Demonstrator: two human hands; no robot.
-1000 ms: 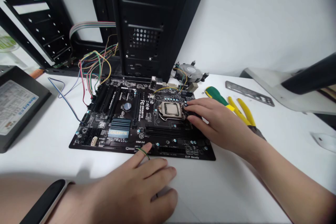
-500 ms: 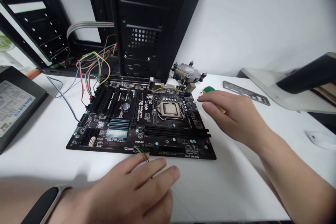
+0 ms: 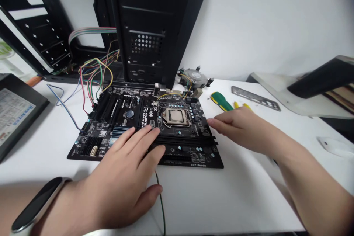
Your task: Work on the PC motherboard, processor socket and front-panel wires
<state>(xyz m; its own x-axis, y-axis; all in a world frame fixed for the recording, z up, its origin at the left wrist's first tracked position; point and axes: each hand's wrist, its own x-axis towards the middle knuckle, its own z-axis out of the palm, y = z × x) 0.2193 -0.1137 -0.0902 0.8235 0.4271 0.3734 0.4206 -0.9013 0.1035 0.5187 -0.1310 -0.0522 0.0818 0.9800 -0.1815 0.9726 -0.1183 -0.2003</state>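
Observation:
A black Gigabyte motherboard (image 3: 129, 96) lies flat on the white desk, its processor (image 3: 176, 117) seated in the socket. My left hand (image 3: 124, 169), with a band on its wrist, is spread open palm down over the board's front middle, fingertips above the slots and heatsink. A thin dark green wire (image 3: 162, 202) runs out from beneath it toward the desk's front. At the board's right edge, my right hand (image 3: 238, 127) has thumb and fingers drawn together on the rim; the far fingers are hidden. Coloured case wires (image 3: 94, 77) plug into the board's left side.
The black computer case (image 3: 155, 18) stands behind the board. A CPU cooler (image 3: 196, 77), a green and yellow screwdriver (image 3: 219, 99) and a metal I/O plate (image 3: 256, 97) lie at the back right. A power supply (image 3: 19, 110) sits left, a mouse (image 3: 334, 145) far right.
My left hand has moved up from the front edge onto the board. My right hand has come down and nearer to the right edge, uncovering the screwdriver. The view has shifted slightly.

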